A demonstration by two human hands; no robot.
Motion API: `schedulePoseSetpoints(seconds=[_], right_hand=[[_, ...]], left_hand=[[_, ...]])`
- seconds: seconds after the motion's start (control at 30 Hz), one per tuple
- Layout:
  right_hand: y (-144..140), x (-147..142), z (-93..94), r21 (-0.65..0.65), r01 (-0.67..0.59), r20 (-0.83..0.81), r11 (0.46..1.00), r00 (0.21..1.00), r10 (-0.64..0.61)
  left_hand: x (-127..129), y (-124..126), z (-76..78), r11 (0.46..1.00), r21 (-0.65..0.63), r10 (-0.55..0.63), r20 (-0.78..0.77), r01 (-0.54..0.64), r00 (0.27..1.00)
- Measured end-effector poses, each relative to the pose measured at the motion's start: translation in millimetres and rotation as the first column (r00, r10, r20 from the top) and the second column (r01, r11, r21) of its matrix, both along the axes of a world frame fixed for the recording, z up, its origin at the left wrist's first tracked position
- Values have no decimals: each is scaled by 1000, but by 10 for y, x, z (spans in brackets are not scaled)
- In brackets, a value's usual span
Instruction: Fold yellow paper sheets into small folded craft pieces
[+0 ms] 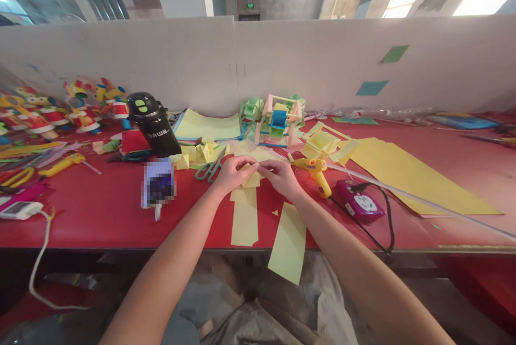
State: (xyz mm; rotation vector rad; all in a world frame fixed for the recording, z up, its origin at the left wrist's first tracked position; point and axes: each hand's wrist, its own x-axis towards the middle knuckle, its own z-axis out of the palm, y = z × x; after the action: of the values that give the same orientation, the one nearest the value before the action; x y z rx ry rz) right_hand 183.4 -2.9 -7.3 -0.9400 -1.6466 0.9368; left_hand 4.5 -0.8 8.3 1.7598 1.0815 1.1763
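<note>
Pale-yellow paper piece (252, 179), centre of frame, lies directly between left hand (236, 174) and right hand (281, 177), pinched by both; neither is nearer. Fingers obscure its long axis.

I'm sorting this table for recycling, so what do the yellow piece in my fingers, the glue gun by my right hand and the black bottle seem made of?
The yellow piece looks like matt paper: thin, pale, without shine. The glue gun seems hard plastic, with a smooth yellow moulded body. The black bottle is glossy, with highlights; metal or plastic, I can't tell.
</note>
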Motion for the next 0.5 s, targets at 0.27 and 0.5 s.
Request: schedulePoseSetpoints(seconds=[0.27, 0.5], right_hand=[[12, -5, 4, -11, 154, -115, 988, 981, -155], [-62, -14, 62, 8, 192, -64, 981, 980, -191]], left_hand=[[-25, 68, -37, 988, 39, 146, 83, -150, 986], [-29, 123, -79, 989, 33, 132, 194, -141, 972]])
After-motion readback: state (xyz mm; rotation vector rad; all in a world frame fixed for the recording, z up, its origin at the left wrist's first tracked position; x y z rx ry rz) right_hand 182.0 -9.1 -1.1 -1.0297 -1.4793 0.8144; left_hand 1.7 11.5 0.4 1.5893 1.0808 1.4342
